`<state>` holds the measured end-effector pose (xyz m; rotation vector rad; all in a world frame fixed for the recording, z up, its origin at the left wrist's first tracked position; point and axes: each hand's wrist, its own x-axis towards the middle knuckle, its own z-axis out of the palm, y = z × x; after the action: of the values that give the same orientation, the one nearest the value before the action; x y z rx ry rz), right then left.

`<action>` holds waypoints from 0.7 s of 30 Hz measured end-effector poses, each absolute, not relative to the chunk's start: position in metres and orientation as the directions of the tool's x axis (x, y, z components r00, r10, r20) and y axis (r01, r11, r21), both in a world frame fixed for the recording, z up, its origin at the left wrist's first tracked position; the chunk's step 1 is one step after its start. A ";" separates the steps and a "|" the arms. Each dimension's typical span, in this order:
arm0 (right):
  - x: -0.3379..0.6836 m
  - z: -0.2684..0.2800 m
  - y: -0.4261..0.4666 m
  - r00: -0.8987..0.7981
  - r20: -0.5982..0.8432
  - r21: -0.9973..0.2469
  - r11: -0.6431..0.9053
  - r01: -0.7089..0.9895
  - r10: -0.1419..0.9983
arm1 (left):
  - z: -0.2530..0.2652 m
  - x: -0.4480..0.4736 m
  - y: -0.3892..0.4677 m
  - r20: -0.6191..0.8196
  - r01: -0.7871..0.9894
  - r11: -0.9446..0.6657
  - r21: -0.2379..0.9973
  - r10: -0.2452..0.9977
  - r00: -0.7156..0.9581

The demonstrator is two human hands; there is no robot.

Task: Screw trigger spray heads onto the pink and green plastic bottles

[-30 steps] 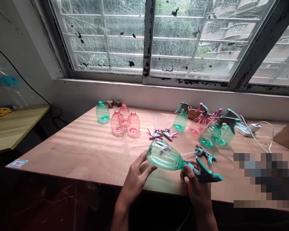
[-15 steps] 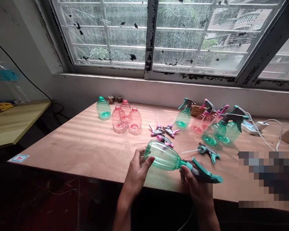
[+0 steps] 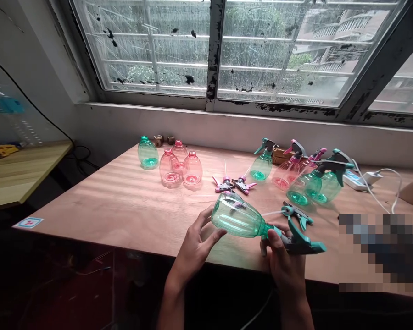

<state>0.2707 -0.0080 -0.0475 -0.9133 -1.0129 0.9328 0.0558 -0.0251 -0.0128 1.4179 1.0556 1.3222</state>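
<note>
A clear green spray bottle [image 3: 239, 217] is held on its side above the table's front edge, its base to the left and its green and grey trigger head [image 3: 304, 243] to the right. My left hand [image 3: 201, 240] curves around the base, thumb in front and some fingertips hidden behind it. With fingers closed, my right hand [image 3: 282, 252] grips the collar where the head meets the neck. Just beyond the bottle lie a loose green trigger head [image 3: 298, 215] and several pink and grey trigger heads [image 3: 223, 184], with thin tubes.
Open pink bottles [image 3: 192, 169] and one open green bottle [image 3: 147, 153] stand at the back left of the wooden table [image 3: 124, 215]. Several bottles with heads fitted [image 3: 301, 188] stand at the back right, near a white power strip [image 3: 358, 180] with a cable. A blurred patch covers the right edge.
The held bottle has shifted slightly right, and its trigger head points a little higher. My right hand moved with it. My left thumb now sits lower against the base.
</note>
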 end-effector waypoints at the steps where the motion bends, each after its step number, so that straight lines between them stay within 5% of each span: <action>1: 0.270 -0.047 -0.009 0.258 0.275 -0.923 0.329 -0.201 0.926 | -0.013 0.056 -0.025 0.229 0.009 -0.230 0.973 0.971 0.069; 21: 0.262 -0.042 -0.014 0.254 0.267 -0.954 0.292 -0.065 0.929 | -0.012 0.058 -0.023 0.251 0.031 -0.252 0.967 0.968 0.026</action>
<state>0.2623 -0.0143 -0.0418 -1.0342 -1.0806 0.8717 0.0578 -0.0229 -0.0120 1.4307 1.0864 1.3607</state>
